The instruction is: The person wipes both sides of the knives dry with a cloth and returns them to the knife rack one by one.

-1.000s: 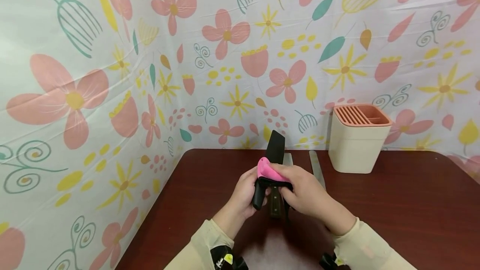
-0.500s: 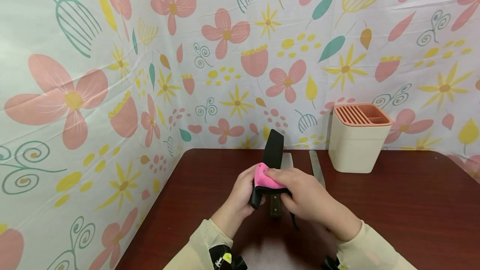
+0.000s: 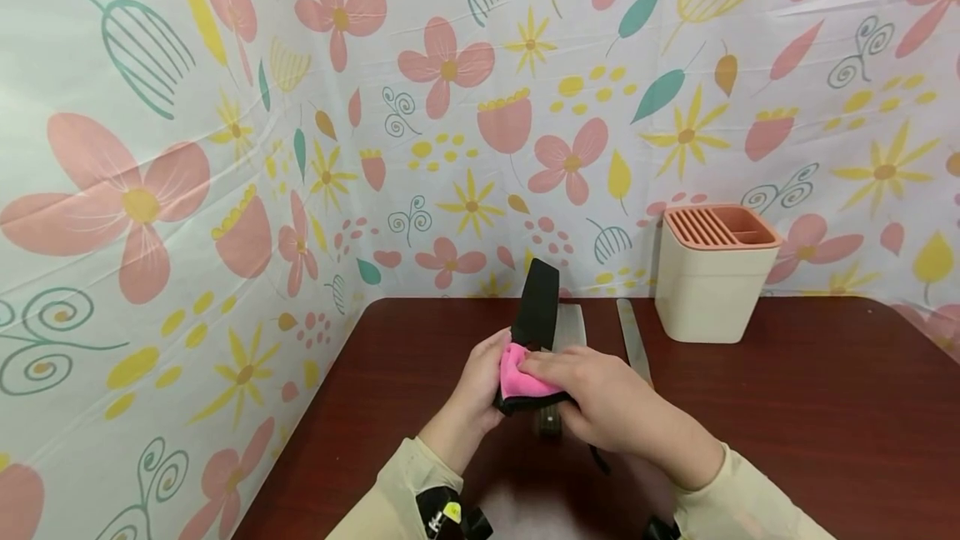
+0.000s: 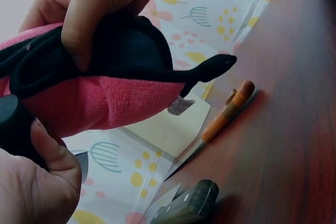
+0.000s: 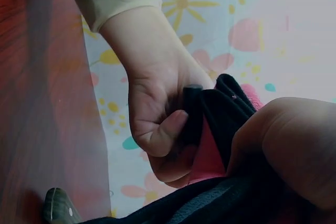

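My left hand grips the black handle of a black-bladed kitchen knife, its broad blade pointing up and away. In my right hand is a pink cloth with black trim, which the fingers press against the knife near the base of the blade. The cloth covers the handle in the head view. From the cloth's edge a black loop sticks out in the left wrist view. The right wrist view shows the left fingers curled round the handle, close against the cloth's pink and black folds.
Beneath the hands lies a knife with a wide silver blade and a riveted dark handle. To its right is a long knife with an orange-brown handle. A cream knife holder with a slotted orange top stands at the back right.
The right hand and cloth have moved down and slightly left along the knife, hiding the handle end that showed earlier. The left hand and knife have shifted slightly left.
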`<action>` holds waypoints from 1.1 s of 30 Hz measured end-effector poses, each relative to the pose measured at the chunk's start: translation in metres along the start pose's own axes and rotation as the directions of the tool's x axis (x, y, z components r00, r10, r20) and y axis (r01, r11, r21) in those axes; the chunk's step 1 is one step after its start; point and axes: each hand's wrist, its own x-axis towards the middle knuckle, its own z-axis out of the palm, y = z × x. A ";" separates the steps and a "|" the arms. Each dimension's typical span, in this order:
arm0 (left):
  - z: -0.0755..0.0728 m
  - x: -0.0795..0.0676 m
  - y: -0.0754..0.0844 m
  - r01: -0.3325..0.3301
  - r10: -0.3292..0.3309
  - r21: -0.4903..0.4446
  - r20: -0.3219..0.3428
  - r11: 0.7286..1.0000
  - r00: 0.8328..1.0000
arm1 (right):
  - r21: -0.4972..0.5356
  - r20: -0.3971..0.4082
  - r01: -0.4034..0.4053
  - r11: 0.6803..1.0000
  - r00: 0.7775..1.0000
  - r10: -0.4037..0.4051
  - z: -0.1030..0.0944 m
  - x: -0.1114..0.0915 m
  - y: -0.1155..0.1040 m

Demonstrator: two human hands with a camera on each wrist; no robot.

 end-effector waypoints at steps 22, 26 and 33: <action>-0.007 0.007 -0.003 0.027 -0.028 -0.019 -0.036 0.999 0.999 | 0.288 -0.053 0.071 0.955 0.997 -0.058 -0.022 -0.002 0.020; -0.005 0.004 -0.003 0.072 -0.072 0.000 -0.041 0.997 0.997 | 0.356 -0.070 -0.065 0.932 0.993 0.096 -0.027 -0.004 0.039; 0.002 -0.001 -0.005 0.110 -0.110 0.025 -0.034 0.994 0.993 | 0.292 -0.083 -0.220 0.931 0.964 0.254 -0.015 -0.006 0.054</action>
